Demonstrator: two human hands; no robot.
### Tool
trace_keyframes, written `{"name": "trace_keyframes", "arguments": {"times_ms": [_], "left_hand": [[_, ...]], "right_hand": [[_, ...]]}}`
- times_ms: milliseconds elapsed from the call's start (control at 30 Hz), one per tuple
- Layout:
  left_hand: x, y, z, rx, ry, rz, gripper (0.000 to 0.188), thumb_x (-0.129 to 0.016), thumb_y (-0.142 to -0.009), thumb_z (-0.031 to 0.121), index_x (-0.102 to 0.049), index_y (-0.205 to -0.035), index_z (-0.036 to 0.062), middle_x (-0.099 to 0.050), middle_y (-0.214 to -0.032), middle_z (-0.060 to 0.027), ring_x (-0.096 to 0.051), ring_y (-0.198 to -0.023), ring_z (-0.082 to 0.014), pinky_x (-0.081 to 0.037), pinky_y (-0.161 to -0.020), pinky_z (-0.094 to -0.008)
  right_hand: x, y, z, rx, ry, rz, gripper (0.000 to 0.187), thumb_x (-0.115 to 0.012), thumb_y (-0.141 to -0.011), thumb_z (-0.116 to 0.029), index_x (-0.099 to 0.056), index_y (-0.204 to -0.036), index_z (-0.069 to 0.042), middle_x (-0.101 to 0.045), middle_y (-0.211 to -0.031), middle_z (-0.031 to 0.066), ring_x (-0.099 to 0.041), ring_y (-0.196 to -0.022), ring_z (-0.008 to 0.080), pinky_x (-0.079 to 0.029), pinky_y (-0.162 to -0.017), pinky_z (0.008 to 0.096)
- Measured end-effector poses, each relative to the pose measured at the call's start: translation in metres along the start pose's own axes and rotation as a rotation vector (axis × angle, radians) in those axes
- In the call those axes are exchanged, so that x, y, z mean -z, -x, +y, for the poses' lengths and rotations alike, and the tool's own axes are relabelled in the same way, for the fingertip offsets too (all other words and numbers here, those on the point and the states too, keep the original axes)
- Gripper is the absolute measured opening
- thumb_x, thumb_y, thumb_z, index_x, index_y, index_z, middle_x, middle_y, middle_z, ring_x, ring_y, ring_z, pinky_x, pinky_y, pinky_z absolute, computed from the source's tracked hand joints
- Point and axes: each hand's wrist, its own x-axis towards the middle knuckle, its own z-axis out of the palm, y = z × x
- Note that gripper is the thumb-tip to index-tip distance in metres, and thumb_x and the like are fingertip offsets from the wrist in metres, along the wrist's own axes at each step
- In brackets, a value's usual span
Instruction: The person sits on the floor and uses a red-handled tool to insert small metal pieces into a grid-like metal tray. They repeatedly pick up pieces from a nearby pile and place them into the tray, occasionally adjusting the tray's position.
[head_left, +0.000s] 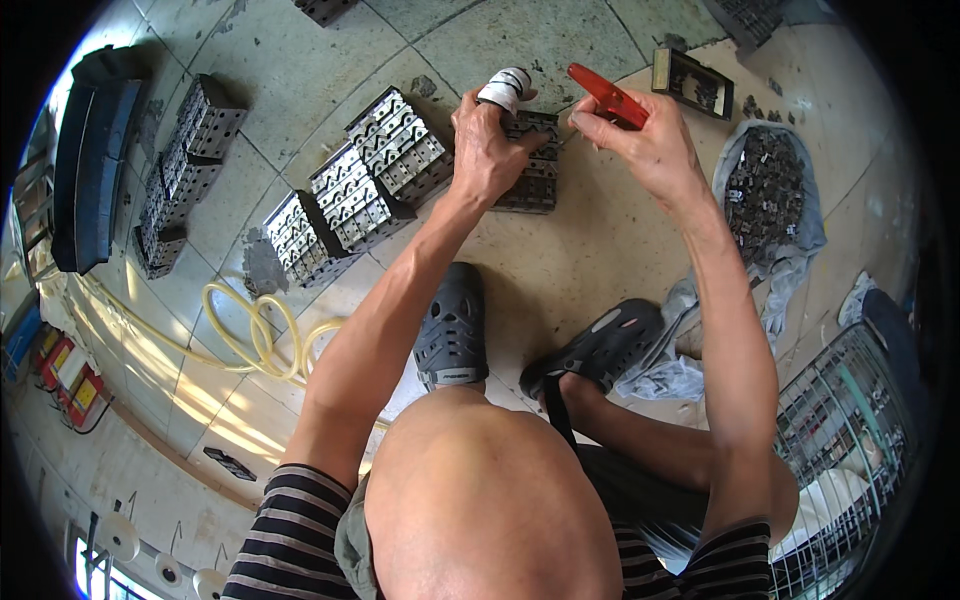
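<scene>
My left hand [486,152], with a white wrap [505,88] around one finger, grips the top of a dark metal block [530,188] pierced with holes. Its thumb lies across the block, and the far fingertips are partly hidden. In my right hand [658,145] is a red-handled tool [612,98], its handle slanting up and left out of the fist. A thin tip seems to point from that hand toward the block, too small to identify. Left of the block, silvery perforated metal blocks [350,195] stand in a slanting row on the tiles.
Another row of metal blocks [195,160] and a long dark trough [95,165] lie far left. A yellowish hose [262,335] coils nearer. At right are an open box [692,84], a sack of small metal pieces [768,190] and a wire basket [850,420]. My clogs [452,330] flank the work.
</scene>
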Motion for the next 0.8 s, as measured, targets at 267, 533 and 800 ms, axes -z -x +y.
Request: {"name": "trace_keyframes", "arguments": {"times_ms": [267, 533, 800], "left_hand": [[-0.006, -0.002, -0.006, -0.053, 0.067, -0.024, 0.055, -0.091, -0.075, 0.014, -0.068, -0.125, 0.0055, -0.074, -0.115, -0.0126, -0.071, -0.102, -0.0262, -0.058, -0.092, -0.0388], [-0.004, 0.001, -0.01, -0.026, 0.01, -0.011, 0.067, -0.094, -0.072, 0.025, -0.065, -0.128, 0.0018, -0.073, -0.11, -0.0125, -0.072, -0.098, -0.0259, -0.057, -0.088, -0.0385], [-0.011, 0.0, -0.014, 0.036, 0.081, 0.0, 0.059, -0.092, -0.073, 0.025, -0.069, -0.122, 0.0011, -0.075, -0.107, -0.0129, -0.073, -0.096, -0.0269, -0.057, -0.088, -0.0387]], "right_hand": [[-0.016, 0.003, 0.038, 0.244, -0.049, 0.014, 0.012, -0.076, -0.094, -0.005, -0.078, -0.103, 0.002, -0.081, -0.094, 0.0074, -0.074, -0.088, 0.0115, -0.059, -0.082, 0.027], [-0.039, 0.011, 0.045, 0.219, 0.164, 0.284, 0.009, -0.077, -0.093, -0.006, -0.078, -0.094, 0.002, -0.08, -0.087, 0.0088, -0.077, -0.083, 0.0153, -0.061, -0.079, 0.0291], [-0.039, 0.008, 0.045, 0.275, 0.245, 0.176, 0.016, -0.074, -0.096, -0.003, -0.076, -0.111, 0.003, -0.079, -0.097, 0.006, -0.073, -0.087, 0.0126, -0.059, -0.084, 0.0301]]}}
